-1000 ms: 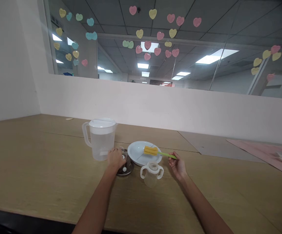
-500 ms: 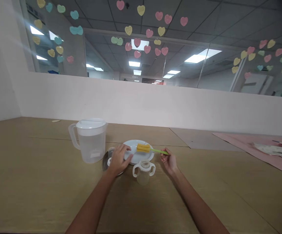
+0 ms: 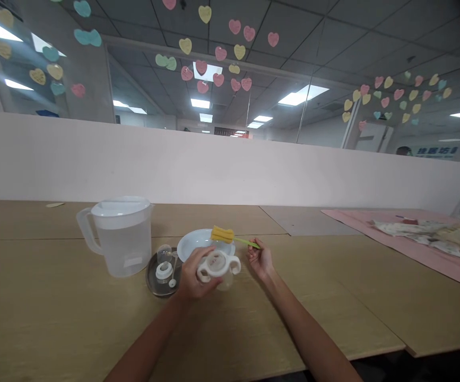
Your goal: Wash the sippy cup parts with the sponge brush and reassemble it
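My left hand (image 3: 198,277) is closed around a clear baby bottle (image 3: 225,281) with a white two-handled collar and an uncapped mouth. The bottle tilts a little. In my right hand (image 3: 260,259) is the green handle of a bottle brush (image 3: 222,234) with a yellow sponge head. The sponge head points left, over the far part of a white plate (image 3: 190,244). Left of my left hand, a round metal tray (image 3: 154,284) holds a white ring-shaped cap (image 3: 163,271), a clear dome cover (image 3: 164,253) and a thin straw piece with a white end (image 3: 173,281).
A lidded, translucent pitcher (image 3: 124,244) stands on the wooden table (image 3: 74,318) left of the tray. Far right, a pink cloth (image 3: 353,220) bears plastic-wrapped items (image 3: 424,233). A white wall with a window panel (image 3: 233,170) rises behind.
My left hand has moved from over the tray and plate edge to the bottle and taken hold of it. The brush head has risen slightly off the plate. The view has turned right.
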The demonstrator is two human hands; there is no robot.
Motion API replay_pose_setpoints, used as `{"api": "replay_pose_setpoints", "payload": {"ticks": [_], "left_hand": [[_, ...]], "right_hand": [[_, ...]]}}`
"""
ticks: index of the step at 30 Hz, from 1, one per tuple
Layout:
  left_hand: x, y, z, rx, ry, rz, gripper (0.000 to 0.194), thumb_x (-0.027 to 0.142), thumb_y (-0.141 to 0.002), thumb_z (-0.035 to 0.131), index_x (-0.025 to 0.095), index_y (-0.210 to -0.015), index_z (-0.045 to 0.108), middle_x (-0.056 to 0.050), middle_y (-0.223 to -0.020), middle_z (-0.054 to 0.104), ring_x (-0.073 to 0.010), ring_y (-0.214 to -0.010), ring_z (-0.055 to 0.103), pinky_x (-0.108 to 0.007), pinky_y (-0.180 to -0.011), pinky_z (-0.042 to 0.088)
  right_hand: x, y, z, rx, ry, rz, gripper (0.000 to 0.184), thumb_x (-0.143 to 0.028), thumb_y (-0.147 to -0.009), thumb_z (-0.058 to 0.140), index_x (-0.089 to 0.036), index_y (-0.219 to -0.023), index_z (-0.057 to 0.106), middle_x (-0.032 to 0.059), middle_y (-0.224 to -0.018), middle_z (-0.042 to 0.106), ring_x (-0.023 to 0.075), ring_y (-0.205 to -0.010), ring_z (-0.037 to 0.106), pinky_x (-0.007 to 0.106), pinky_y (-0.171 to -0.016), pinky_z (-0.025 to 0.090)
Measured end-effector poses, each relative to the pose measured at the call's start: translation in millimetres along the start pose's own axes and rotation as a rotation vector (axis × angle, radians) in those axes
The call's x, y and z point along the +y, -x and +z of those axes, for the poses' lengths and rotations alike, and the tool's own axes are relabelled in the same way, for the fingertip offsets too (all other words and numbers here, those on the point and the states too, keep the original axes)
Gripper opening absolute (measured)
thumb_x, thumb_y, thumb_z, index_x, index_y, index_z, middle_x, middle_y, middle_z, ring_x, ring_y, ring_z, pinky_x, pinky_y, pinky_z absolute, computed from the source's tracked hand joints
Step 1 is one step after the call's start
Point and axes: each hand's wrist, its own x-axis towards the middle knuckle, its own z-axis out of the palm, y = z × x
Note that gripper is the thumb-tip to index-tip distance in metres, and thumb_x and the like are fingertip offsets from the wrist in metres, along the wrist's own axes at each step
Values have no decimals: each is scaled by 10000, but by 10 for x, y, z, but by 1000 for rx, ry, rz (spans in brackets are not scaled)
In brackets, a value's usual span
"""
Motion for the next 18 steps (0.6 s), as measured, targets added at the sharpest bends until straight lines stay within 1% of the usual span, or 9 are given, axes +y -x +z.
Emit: {"api": "replay_pose_setpoints", "payload": {"ticks": [3,6,10,14,16,18], "left_hand": [[-79,-51,-91,144,-123,-117,461,447,-730,596,162,-1089,547,-109,-1045,625,-251,-950,592,-372,-826,475],[-138,-80,-124,218,-242,-209,463,430,-723,624,184,-1107,545,-86,-1052,623,-240,-964,582,-366,-848,465],[-198,-94,-126,220,-325,-208,462,434,-719,635,206,-1112,550,-75,-1036,614,-238,-975,557,-366,-856,452],[-254,-88,-152,212,-413,-175,450,435,-729,622,214,-1116,563,-72,-1013,598,-232,-961,543,-362,-860,443],[-284,-74,-184,183,-485,-150,435,427,-744,607,217,-1123,571,-75,-987,590,-232,-951,537,-368,-864,434],[-313,-56,-221,122,-558,-105,407,397,-768,586,223,-1136,574,-80,-962,586,-235,-947,533,-383,-872,420]], "right_hand": [[-48,6,5,8,-25,38,181,-308,-744,624,-187,-671,511,-65,-465,514,33,-306,368,141,-295,322],[-86,26,35,-9,-5,37,202,-350,-743,633,-189,-679,529,-69,-466,512,28,-303,354,136,-291,312],[-81,67,98,-60,44,54,257,-412,-740,637,-182,-668,548,-64,-460,521,21,-298,345,132,-296,306],[-49,108,137,-102,91,99,306,-456,-695,672,-168,-673,571,-47,-474,551,31,-331,402,133,-315,324],[-47,125,145,-90,119,91,323,-467,-661,698,-163,-683,588,-43,-478,562,37,-353,428,135,-337,353],[-47,144,155,-72,172,56,342,-477,-634,713,-157,-685,605,-42,-472,564,39,-355,426,145,-359,381]]}}
